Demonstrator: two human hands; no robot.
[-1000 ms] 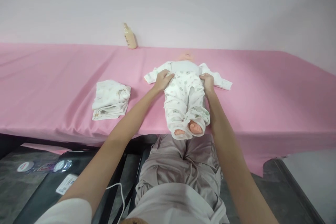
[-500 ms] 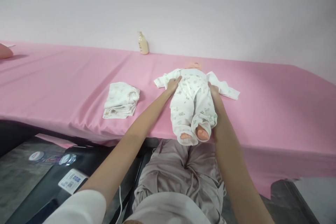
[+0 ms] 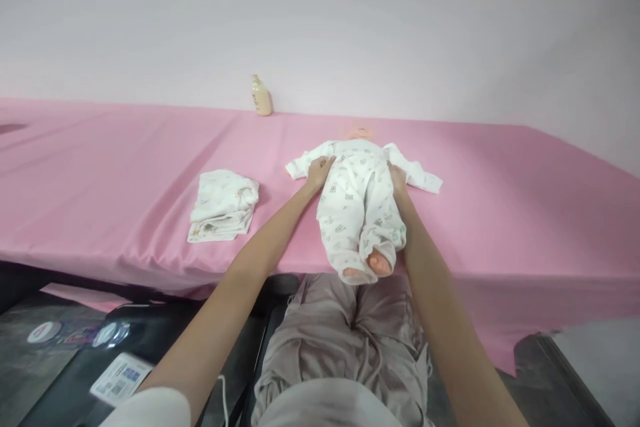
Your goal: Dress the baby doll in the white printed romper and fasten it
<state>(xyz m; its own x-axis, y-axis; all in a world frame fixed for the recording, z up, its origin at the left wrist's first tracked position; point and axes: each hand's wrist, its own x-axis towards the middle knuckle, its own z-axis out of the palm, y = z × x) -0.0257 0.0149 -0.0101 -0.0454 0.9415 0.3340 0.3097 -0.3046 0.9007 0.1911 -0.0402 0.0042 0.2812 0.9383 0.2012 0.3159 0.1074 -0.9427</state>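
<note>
A baby doll (image 3: 360, 133) lies on its back on the pink-covered table, feet towards me. It wears a white long-sleeved top (image 3: 417, 177) and white printed pants (image 3: 345, 213), with bare toes showing at the cuffs. My left hand (image 3: 320, 173) is closed on the pants' upper edge at the doll's left-of-view side. On the opposite side my right hand (image 3: 397, 180) grips the pants too, its fingertips partly hidden by cloth. To the left of the doll sits a folded white printed cloth (image 3: 225, 205).
A cream pump bottle (image 3: 261, 97) stands by the wall at the back of the table (image 3: 500, 213). Below the table's front edge, a black chair (image 3: 155, 323) holds a white labelled card (image 3: 121, 379) and clear plastic bottles (image 3: 110, 333).
The camera has tilted up and shifted slightly, so the scene sits lower and to the left. Both hands stay at the pants' sides, near the doll's waist.
</note>
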